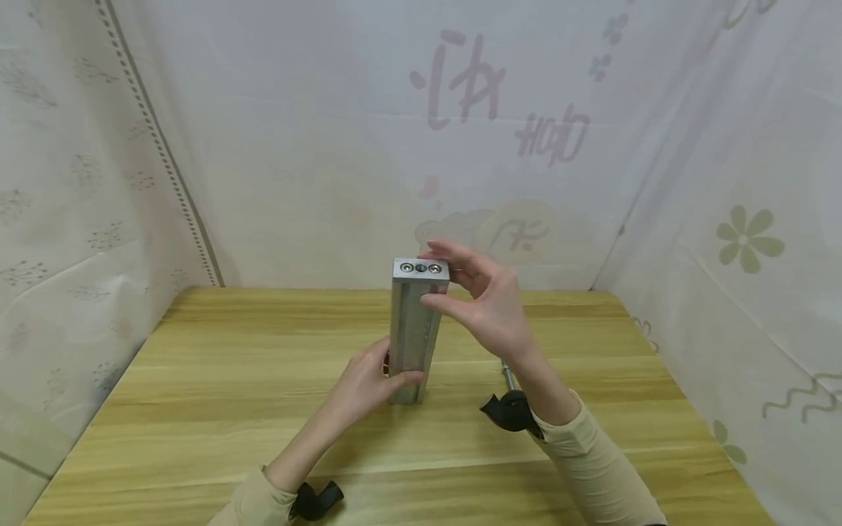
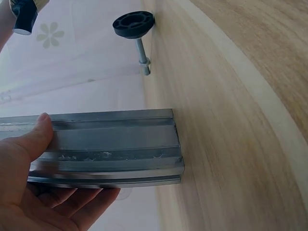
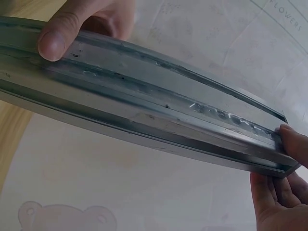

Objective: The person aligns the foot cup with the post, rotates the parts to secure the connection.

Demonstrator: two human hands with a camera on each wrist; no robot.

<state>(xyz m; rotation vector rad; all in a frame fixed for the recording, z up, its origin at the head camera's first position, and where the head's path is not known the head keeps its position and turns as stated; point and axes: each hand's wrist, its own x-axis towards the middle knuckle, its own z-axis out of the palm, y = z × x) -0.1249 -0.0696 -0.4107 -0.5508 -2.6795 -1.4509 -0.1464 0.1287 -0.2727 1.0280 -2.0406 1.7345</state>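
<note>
An aluminium profile (image 1: 411, 329) stands upright on the wooden table, grooved along its sides. Its top end carries a plate (image 1: 421, 269) with two bolts and a hole between them. My left hand (image 1: 362, 383) grips the lower part, thumb on the near face and fingers round the far side, as the left wrist view confirms. Up at the plate end, my right hand (image 1: 487, 299) pinches the profile between thumb and fingers; the right wrist view shows the thumb (image 3: 294, 144) against its edge. A levelling foot (image 2: 134, 25) with a black round base and threaded rod is to the right.
In the head view the right forearm partly hides the levelling foot, leaving its rod (image 1: 508, 376) visible. Black wrist mounts (image 1: 317, 501) sit on both wrists. Patterned white curtains (image 1: 296, 146) enclose the table (image 1: 263, 343) at the back and both sides.
</note>
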